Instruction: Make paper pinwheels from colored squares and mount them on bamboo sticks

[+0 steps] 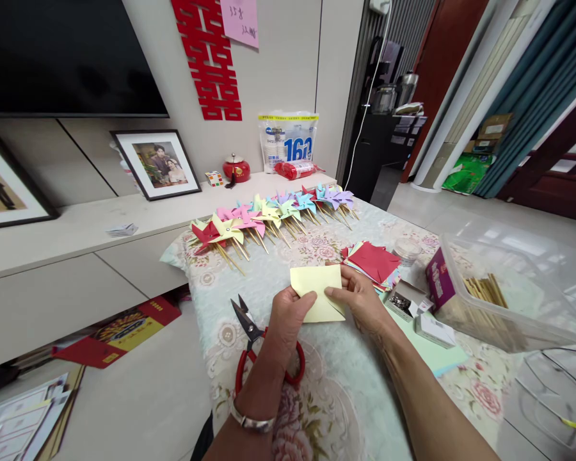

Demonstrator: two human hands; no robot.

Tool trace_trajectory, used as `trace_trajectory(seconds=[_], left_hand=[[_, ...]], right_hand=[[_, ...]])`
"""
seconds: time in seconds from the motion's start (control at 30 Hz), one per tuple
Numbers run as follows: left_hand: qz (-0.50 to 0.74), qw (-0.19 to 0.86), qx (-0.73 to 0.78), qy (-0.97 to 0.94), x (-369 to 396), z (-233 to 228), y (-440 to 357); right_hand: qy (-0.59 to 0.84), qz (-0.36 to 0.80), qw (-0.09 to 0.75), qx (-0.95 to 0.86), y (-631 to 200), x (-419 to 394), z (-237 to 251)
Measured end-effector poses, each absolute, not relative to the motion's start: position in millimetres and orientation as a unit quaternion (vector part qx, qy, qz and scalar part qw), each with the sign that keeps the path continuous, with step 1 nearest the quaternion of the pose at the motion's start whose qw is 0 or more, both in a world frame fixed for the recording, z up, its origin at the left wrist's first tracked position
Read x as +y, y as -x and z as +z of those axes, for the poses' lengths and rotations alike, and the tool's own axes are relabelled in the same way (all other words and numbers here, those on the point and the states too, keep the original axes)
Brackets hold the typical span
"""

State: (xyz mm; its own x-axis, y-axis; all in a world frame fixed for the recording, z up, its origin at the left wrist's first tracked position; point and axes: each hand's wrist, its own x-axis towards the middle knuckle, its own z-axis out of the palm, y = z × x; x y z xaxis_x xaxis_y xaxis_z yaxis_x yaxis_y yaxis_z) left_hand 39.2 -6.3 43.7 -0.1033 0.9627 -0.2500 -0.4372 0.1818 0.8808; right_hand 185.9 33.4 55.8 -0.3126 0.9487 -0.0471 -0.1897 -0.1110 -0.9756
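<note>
I am seeing both hands pinching the yellow paper square point(318, 291) just beyond the scissors point(249, 336): left hand point(288, 317) fingers clamping its left edge, right hand point(360, 298) fingers its right.

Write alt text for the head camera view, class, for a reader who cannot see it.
Two hands, left hand and right hand, hold a pale yellow paper square above a floral tablecloth. Red-handled scissors lie by the left hand; a row of paper pinwheels lies beyond, with a stack of coloured paper at right.
</note>
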Motion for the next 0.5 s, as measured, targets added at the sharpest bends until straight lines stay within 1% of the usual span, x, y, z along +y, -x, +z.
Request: trace_trajectory(seconds=[0.07, 0.23, 0.3, 0.37, 0.5], left_hand=[[0.578, 0.61, 0.468, -0.275, -6.3, 44.8, -38.3], [0.597, 0.597, 0.469, -0.261, -3.9, 42.8, -34.7], [0.606, 0.588, 0.471, -0.257, -2.4, 40.3, -32.4], [0.611, 0.589, 0.465, -0.252, -1.2, 38.6, -30.1], [0.612, 0.603, 0.452, -0.241, -0.9, 39.7, -26.6]], right_hand=[[0.375, 0.636, 0.456, -0.497, -187.1, 36.1, 53.0], [0.411, 0.513, 0.554, -0.511, -188.7, 38.8, 53.8], [0.404, 0.493, 0.574, -0.514, -189.3, 37.5, 56.5], [0.396, 0.499, 0.565, -0.525, -190.3, 35.9, 58.2], [0.385, 0.527, 0.494, -0.574, -192.3, 34.4, 56.4]])
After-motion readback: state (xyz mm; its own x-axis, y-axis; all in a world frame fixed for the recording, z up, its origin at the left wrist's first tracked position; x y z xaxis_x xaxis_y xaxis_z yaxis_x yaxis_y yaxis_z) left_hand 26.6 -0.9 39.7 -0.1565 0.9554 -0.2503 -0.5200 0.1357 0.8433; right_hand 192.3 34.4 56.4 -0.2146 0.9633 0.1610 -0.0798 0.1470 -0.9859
